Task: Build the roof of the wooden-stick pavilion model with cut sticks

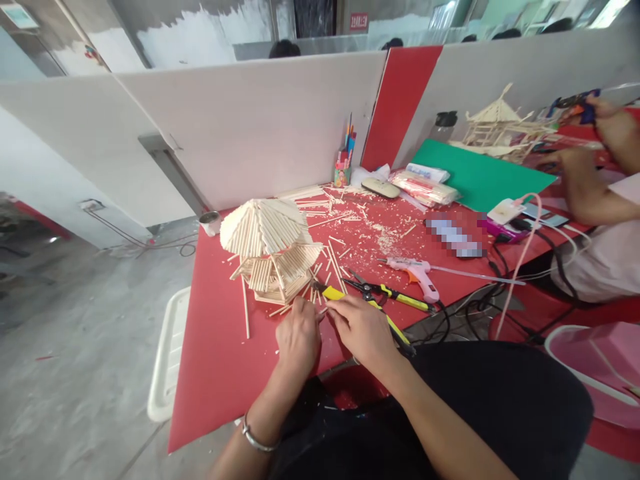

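Note:
My left hand is closed, its fingertips pinched at the near edge of the red table. Opposite it, my right hand is closed too, thumb and fingers meeting at a short thin wooden stick that spans the gap between both hands. A yellow tool with a dark end lies just beyond my right fingers; whether they touch it I cannot tell. Pliers with yellow-and-black handles rest beside my right hand, partly hidden by it. Beyond my left hand stands a pavilion model built of wooden sticks, with a sloped roof.
Loose sticks and shavings litter the red table. A pink glue gun lies to the right, its cord trailing off the edge. A metal can and pen cup stand at the back. Another person's arm is at far right.

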Action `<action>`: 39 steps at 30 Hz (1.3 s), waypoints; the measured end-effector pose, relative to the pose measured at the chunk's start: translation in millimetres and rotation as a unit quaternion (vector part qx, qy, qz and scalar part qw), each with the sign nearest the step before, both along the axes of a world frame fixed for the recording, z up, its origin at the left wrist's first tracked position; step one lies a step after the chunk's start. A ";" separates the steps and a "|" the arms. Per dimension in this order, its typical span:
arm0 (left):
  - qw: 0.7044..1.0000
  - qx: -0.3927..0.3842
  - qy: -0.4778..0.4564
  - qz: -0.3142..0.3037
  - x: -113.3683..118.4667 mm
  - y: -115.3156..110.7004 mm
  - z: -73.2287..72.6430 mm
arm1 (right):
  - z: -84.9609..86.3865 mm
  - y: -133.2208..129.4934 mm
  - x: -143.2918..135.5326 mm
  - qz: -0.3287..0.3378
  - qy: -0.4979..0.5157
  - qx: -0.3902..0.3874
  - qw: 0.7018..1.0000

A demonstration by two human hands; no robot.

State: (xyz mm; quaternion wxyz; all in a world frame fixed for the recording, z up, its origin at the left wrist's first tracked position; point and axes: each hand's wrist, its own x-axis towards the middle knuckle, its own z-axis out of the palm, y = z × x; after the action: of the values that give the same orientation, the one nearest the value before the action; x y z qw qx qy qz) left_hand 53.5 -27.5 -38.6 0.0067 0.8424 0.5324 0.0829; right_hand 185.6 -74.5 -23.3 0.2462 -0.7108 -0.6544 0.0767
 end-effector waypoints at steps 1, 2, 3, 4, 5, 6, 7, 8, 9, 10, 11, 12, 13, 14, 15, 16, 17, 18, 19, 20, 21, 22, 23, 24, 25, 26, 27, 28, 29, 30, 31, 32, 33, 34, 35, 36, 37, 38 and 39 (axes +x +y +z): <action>1.000 0.003 -0.010 -0.005 -0.7 0.0 -0.5 | 0.8 2.0 -0.9 0.007 -0.022 -0.011 1.000; 1.000 0.005 -0.023 -0.008 -1.7 -0.1 -0.5 | 2.3 3.9 -1.4 0.015 -0.042 -0.020 0.999; 0.999 0.007 -0.040 -0.011 -2.8 -0.4 0.0 | 4.3 5.4 -1.5 0.024 -0.058 -0.025 0.998; 0.998 0.006 -0.060 -0.013 -4.3 -0.9 1.3 | 6.8 6.3 -1.1 0.031 -0.069 -0.026 0.997; 0.996 0.002 -0.088 -0.017 -5.9 -1.6 3.3 | 9.6 6.7 -0.3 0.037 -0.074 -0.021 0.996; 0.992 -0.005 -0.125 -0.021 -7.8 -2.5 6.1 | 12.3 6.4 0.9 0.041 -0.070 -0.012 0.997; 0.985 -0.015 -0.172 -0.026 -9.8 -3.5 9.7 | 14.9 5.5 2.2 0.044 -0.059 0.001 0.997; 0.972 -0.024 -0.231 -0.031 -11.8 -4.7 13.8 | 17.1 4.4 3.5 0.044 -0.041 0.016 0.998; 0.954 -0.032 -0.297 -0.031 -13.4 -5.9 18.2 | 18.8 3.1 4.3 0.040 -0.013 0.037 0.998; 0.930 -0.042 -0.365 -0.023 -14.6 -7.2 22.8 | 20.2 2.1 4.4 0.031 0.024 0.062 0.997; 0.900 -0.057 -0.432 -0.008 -15.1 -8.6 27.1 | 21.2 1.3 3.6 0.021 0.072 0.088 0.993; 0.866 -0.087 -0.492 0.015 -14.8 -10.0 31.0 | 21.9 0.8 1.8 0.012 0.126 0.112 0.986; 0.827 -0.131 -0.546 0.042 -13.5 -11.5 34.3 | 22.4 0.7 -1.2 0.006 0.184 0.130 0.974; 0.782 -0.185 -0.592 0.064 -11.4 -13.0 36.7 | 22.9 0.7 -5.0 0.005 0.241 0.140 0.960; 0.733 -0.243 -0.631 0.077 -8.6 -14.5 38.5 | 23.3 0.5 -9.2 0.006 0.295 0.140 0.945; 0.683 -0.288 -0.665 0.086 -5.4 -15.9 39.6 | 23.6 0.1 -13.4 0.007 0.340 0.133 0.931; 0.637 -0.323 -0.694 0.089 -2.1 -17.1 40.2 | 23.8 -0.9 -16.9 0.007 0.374 0.124 0.919; 0.598 -0.346 -0.716 0.096 0.8 -18.0 40.6 | 23.7 -2.3 -18.9 0.009 0.397 0.114 0.911; 0.568 -0.358 -0.733 0.104 3.2 -18.6 41.0 | 23.1 -4.2 -19.1 0.015 0.406 0.103 0.908; 0.549 -0.362 -0.746 0.107 4.8 -19.0 41.7 | 22.0 -6.3 -17.3 0.022 0.400 0.092 0.912; 0.539 -0.360 -0.754 0.107 5.5 -19.2 42.8 | 20.3 -8.4 -13.4 0.025 0.374 0.089 0.923; 0.537 -0.356 -0.758 0.103 5.6 -19.1 44.4 | 18.0 -10.0 -8.1 0.021 0.325 0.092 0.941; 0.540 -0.351 -0.759 0.095 5.1 -19.0 46.6 | 15.2 -11.0 -1.9 0.010 0.256 0.098 0.962; 0.544 -0.348 -0.758 0.089 4.4 -18.9 49.2 | 12.2 -11.1 4.3 -0.006 0.171 0.104 0.980; 0.548 -0.347 -0.756 0.087 3.6 -18.8 52.0 | 9.2 -10.2 9.6 -0.021 0.084 0.102 0.991; 0.550 -0.349 -0.754 0.088 2.8 -18.7 54.9 | 6.4 -8.2 13.5 -0.031 0.002 0.089 0.996; 0.550 -0.352 -0.752 0.090 2.2 -18.6 57.7 | 3.8 -5.5 15.6 -0.033 -0.066 0.064 0.995; 0.550 -0.353 -0.751 0.094 1.5 -18.5 60.1 | 1.7 -2.2 16.0 -0.030 -0.116 0.035 0.992; 0.550 -0.352 -0.751 0.098 0.9 -18.3 62.0 | -0.1 1.4 15.0 -0.028 -0.152 0.011 0.988; 0.550 -0.350 -0.751 0.102 0.0 -18.0 63.4 | -1.5 4.7 13.1 -0.028 -0.176 -0.006 0.984; 0.553 -0.346 -0.750 0.106 -1.2 -17.6 64.2 | -2.8 7.4 10.9 -0.030 -0.190 -0.013 0.981; 0.558 -0.342 -0.748 0.110 -2.7 -17.1 64.6 | -3.9 9.0 9.0 -0.034 -0.197 -0.014 0.980; 0.564 -0.335 -0.746 0.114 -4.5 -16.5 64.8 | -4.9 9.3 7.9 -0.038 -0.194 -0.009 0.980; 0.569 -0.329 -0.744 0.118 -6.5 -15.9 64.7 | -5.6 8.1 7.7 -0.042 -0.182 0.000 0.982; 0.573 -0.325 -0.742 0.123 -8.4 -15.3 64.7 | -6.1 5.3 8.6 -0.046 -0.162 0.013 0.986; 0.575 -0.320 -0.741 0.130 -10.2 -14.7 64.7 | -6.0 1.2 10.4 -0.050 -0.135 0.027 0.989; 0.576 -0.316 -0.741 0.137 -11.6 -14.2 64.8 | -5.2 -3.9 13.1 -0.053 -0.102 0.043 0.992; 0.576 -0.311 -0.742 0.145 -12.5 -13.8 65.0 | -3.4 -9.5 16.2 -0.055 -0.064 0.058 0.995; 0.576 -0.309 -0.741 0.153 -12.9 -13.4 65.3 | -0.7 -15.2 19.5 -0.052 -0.023 0.073 0.996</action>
State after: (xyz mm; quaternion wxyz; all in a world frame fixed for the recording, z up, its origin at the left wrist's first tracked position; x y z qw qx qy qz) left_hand 40.7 -40.9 26.7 0.6460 0.3404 0.4557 0.5091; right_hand 205.1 -89.7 -24.0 0.2860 -0.7260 -0.6254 -0.0002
